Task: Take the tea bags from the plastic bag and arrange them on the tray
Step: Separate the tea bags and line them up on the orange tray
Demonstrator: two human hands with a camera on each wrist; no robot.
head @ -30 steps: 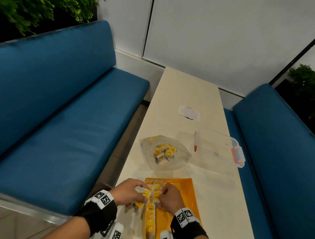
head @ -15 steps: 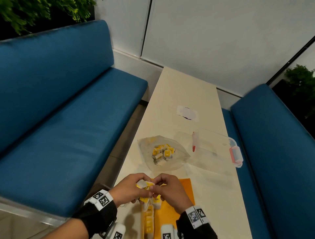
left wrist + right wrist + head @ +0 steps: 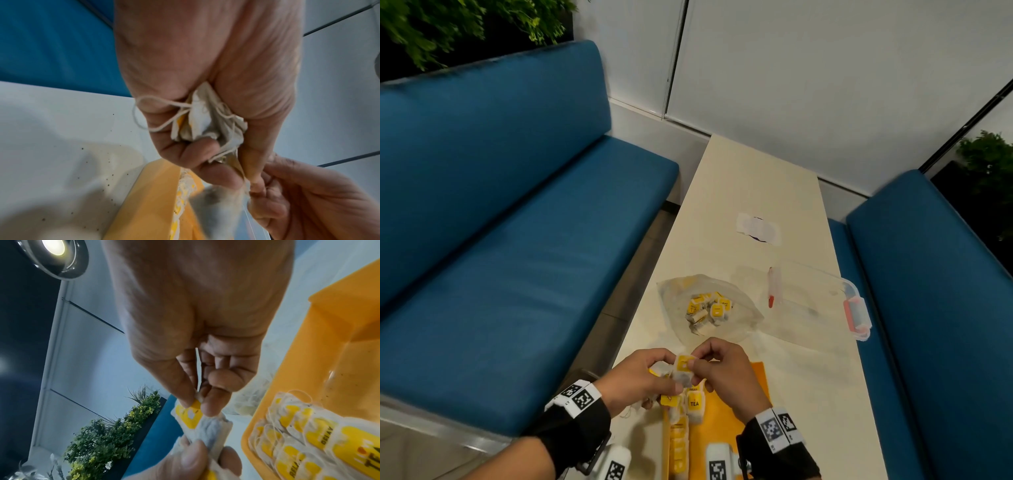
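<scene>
My left hand (image 3: 654,377) grips a bunch of tea bags (image 3: 207,120) with loose strings, held above the orange tray (image 3: 726,418). My right hand (image 3: 700,365) pinches the yellow tag end of one tea bag (image 3: 683,366) (image 3: 191,417) that sticks out of that bunch. A row of tea bags (image 3: 678,445) (image 3: 298,438) with yellow labels lies along the tray's left side. Beyond the hands, the clear plastic bag (image 3: 709,308) lies on the table with several tea bags inside.
A clear lidded box (image 3: 822,301) with red clasps sits right of the plastic bag. A white paper slip (image 3: 758,228) lies farther up the cream table (image 3: 756,178). Blue benches (image 3: 517,240) flank both sides.
Both hands have risen from the tray and come together. The right hand now pinches one tea bag from the bunch in the left hand.
</scene>
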